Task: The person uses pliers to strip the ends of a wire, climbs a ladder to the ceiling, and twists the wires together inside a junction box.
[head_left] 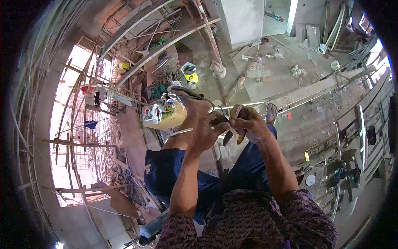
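My left hand [208, 132] and my right hand [250, 123] meet in front of me, fingers closed in a pinch, thumbs almost touching. A thin dark wire [222, 111] sticks up by the left fingertips. Beneath the right fingers hang a dark end [227, 138] and an orange-brown end [240, 139], like the handles of a small tool; its head is hidden by the fingers. A pale strip shows against the right fingers, too small to make out.
Left of my raised knee stands a yellowish box [174, 118] full of mixed items. Beyond it is a yellow-and-black bucket [190, 72]. Curved poles [166, 43] cross at upper left. A long plank [319, 91] runs at right, and debris litters the floor [259, 72] below.
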